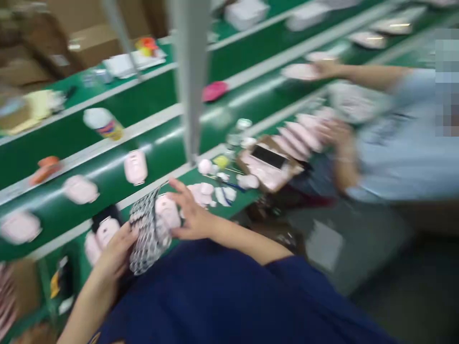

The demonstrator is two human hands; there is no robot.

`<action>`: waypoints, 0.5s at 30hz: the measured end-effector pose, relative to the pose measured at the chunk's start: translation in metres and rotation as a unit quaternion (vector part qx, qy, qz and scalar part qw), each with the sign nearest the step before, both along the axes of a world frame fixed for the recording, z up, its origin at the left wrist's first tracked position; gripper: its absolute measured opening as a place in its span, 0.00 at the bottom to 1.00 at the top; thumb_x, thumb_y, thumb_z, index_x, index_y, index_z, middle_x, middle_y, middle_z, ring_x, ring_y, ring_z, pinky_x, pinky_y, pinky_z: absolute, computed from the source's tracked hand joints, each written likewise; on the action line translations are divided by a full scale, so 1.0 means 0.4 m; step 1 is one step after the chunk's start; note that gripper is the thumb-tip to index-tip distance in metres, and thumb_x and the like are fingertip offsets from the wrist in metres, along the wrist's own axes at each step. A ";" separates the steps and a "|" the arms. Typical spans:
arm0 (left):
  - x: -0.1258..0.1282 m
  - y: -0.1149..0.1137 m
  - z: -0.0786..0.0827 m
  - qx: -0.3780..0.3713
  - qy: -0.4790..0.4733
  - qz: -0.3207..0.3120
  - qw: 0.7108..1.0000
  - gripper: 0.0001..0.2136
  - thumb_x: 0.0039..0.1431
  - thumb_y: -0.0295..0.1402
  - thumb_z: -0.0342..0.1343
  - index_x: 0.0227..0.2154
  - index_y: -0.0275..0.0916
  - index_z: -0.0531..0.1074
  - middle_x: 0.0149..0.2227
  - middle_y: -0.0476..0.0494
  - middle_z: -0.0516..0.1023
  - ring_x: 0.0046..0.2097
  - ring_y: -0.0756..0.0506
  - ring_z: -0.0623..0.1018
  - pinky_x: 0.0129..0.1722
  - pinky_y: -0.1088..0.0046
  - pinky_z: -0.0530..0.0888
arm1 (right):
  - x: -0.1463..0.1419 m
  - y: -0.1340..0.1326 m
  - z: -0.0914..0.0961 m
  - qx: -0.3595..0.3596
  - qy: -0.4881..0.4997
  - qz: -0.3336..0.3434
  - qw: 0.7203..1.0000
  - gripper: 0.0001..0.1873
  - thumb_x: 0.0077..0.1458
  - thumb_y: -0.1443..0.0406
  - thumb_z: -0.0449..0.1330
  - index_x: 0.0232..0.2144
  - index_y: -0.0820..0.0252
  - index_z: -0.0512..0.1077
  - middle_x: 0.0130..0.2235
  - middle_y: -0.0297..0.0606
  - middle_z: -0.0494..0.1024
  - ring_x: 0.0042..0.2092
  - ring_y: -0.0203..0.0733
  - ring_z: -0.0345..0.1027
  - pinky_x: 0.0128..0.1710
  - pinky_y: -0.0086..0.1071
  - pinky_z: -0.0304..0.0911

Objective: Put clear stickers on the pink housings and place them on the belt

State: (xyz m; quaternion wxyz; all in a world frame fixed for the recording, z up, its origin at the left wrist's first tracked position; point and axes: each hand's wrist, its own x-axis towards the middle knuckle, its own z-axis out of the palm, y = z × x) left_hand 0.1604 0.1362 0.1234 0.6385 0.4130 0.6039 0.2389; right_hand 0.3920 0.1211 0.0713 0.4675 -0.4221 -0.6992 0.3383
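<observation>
**Pink case [168,211] against patterned pouch [147,239]: a slip the likeliest trouble**

Clamping the pouch's 9 o'clock edge with the fingers of the left hand [118,246]. Spreading the right hand [193,217] at 3 o'clock, thumb and forefinger apart around the pink case; cannot tell, through the blur, how firmly pressing. Overlapping at the pouch's 2 o'clock edge; cannot tell whether inside or behind.

Likely to drop towards 6 o'clock, past the table edge, from a loose right-hand hold. Likely to snag or scuff, from a tilted case or a sagging pouch.

Near the left hand, at 9 o'clock, leaning close together: two more cases [107,231]. Possible to knock with a swing of the left wrist.

At 2 o'clock, on the green table [247,198]: small white pieces [202,193] and a blue-handled tool [234,184]. Easy to scatter with a sweep of the right knuckles.

Farther out, from 9 to nearly 12 o'clock: three pink cases on the green conveyor [107,172]. Between 2 and 3 o'clock, well apart: a co-worker's hand [337,136] at a row of pink pieces [297,138].
</observation>
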 end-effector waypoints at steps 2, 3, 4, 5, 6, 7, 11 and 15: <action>0.011 0.014 -0.028 -0.150 -0.029 -0.131 0.980 0.29 0.41 0.46 0.71 0.47 0.41 0.75 0.39 0.41 0.82 0.44 0.35 0.81 0.45 0.62 0.79 | 0.017 -0.069 -0.001 0.054 -0.134 -0.068 0.987 0.29 0.54 0.50 0.63 0.56 0.47 0.66 0.66 0.43 0.61 0.70 0.53 0.41 0.68 0.57 0.26; 0.026 0.022 -0.047 -0.183 -0.016 -0.187 0.965 0.28 0.42 0.45 0.71 0.46 0.41 0.75 0.38 0.41 0.82 0.43 0.36 0.81 0.44 0.63 0.78 | 0.028 -0.103 -0.007 0.066 -0.184 -0.083 0.977 0.23 0.58 0.52 0.60 0.55 0.44 0.68 0.64 0.38 0.64 0.70 0.50 0.43 0.67 0.57 0.21; 0.047 0.028 -0.065 -0.198 0.001 -0.236 0.951 0.27 0.43 0.46 0.71 0.46 0.40 0.75 0.38 0.42 0.82 0.43 0.37 0.81 0.42 0.65 0.78 | 0.041 -0.138 -0.018 0.072 -0.219 -0.089 0.969 0.17 0.62 0.54 0.57 0.53 0.42 0.70 0.62 0.34 0.68 0.69 0.46 0.47 0.68 0.55 0.18; 0.073 0.031 -0.081 -0.195 0.027 -0.280 0.939 0.27 0.44 0.47 0.70 0.46 0.40 0.75 0.37 0.42 0.81 0.41 0.37 0.80 0.39 0.66 0.78 | 0.055 -0.176 -0.033 0.069 -0.238 -0.092 0.964 0.13 0.64 0.56 0.54 0.50 0.41 0.72 0.58 0.31 0.72 0.66 0.43 0.53 0.68 0.52 0.19; 0.100 0.031 -0.094 -0.177 0.056 -0.316 0.930 0.28 0.45 0.50 0.69 0.45 0.39 0.74 0.36 0.42 0.81 0.40 0.39 0.80 0.36 0.68 0.77 | 0.069 -0.218 -0.055 0.055 -0.240 -0.104 0.964 0.12 0.65 0.56 0.54 0.47 0.42 0.74 0.54 0.30 0.75 0.63 0.41 0.59 0.69 0.50 0.22; 0.128 0.031 -0.104 -0.153 0.080 -0.345 0.922 0.29 0.45 0.53 0.67 0.46 0.38 0.74 0.35 0.43 0.80 0.37 0.40 0.79 0.33 0.70 0.75 | 0.083 -0.264 -0.083 0.021 -0.220 -0.146 0.964 0.10 0.64 0.56 0.56 0.43 0.45 0.75 0.50 0.29 0.78 0.58 0.39 0.65 0.70 0.47 0.28; 0.222 0.050 -0.116 -0.054 0.089 -0.402 0.910 0.37 0.46 0.61 0.61 0.52 0.39 0.69 0.36 0.43 0.79 0.34 0.45 0.76 0.32 0.73 0.72 | 0.144 -0.502 -0.223 -0.193 -0.033 -0.518 0.832 0.10 0.55 0.54 0.66 0.31 0.54 0.76 0.37 0.33 0.80 0.43 0.38 0.73 0.58 0.39 0.62; 0.280 0.082 -0.117 -0.038 0.056 -0.431 0.900 0.36 0.45 0.57 0.64 0.53 0.40 0.68 0.40 0.42 0.78 0.39 0.44 0.77 0.40 0.71 0.73 | 0.219 -0.757 -0.315 -0.294 0.048 -0.761 0.576 0.15 0.63 0.57 0.59 0.46 0.62 0.72 0.46 0.41 0.76 0.46 0.44 0.72 0.48 0.45 0.69</action>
